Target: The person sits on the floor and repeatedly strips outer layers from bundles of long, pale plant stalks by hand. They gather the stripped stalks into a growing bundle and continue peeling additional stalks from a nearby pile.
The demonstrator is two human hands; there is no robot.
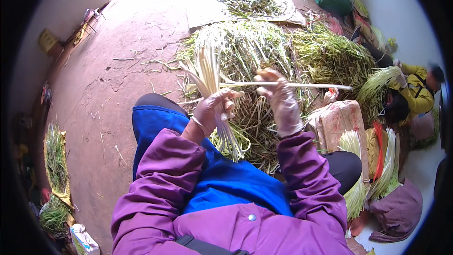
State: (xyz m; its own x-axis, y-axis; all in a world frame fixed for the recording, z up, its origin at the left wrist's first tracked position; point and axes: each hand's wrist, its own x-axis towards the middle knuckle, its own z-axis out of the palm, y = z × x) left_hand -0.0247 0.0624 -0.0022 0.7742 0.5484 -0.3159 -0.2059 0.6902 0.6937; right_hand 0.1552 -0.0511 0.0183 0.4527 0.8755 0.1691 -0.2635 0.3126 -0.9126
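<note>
My left hand, in a thin glove, grips a bundle of pale plant stalks above my lap. The bundle's cut ends fan upward, and thin pale lengths hang below the fist. My right hand, in a thin translucent glove and slightly blurred, is level with it on the right. One long whitish stalk runs sideways between its thumb and fingers, its left end against the bundle. Beneath both hands spreads a heap of loose green and yellowish stalks and leaves.
A wrapped bale bearing writing stands by my right knee, near upright pale bundles. Another person in a yellow jacket holds stalks at the right. Cut greens lie on a sheet ahead. Bagged greens line the left.
</note>
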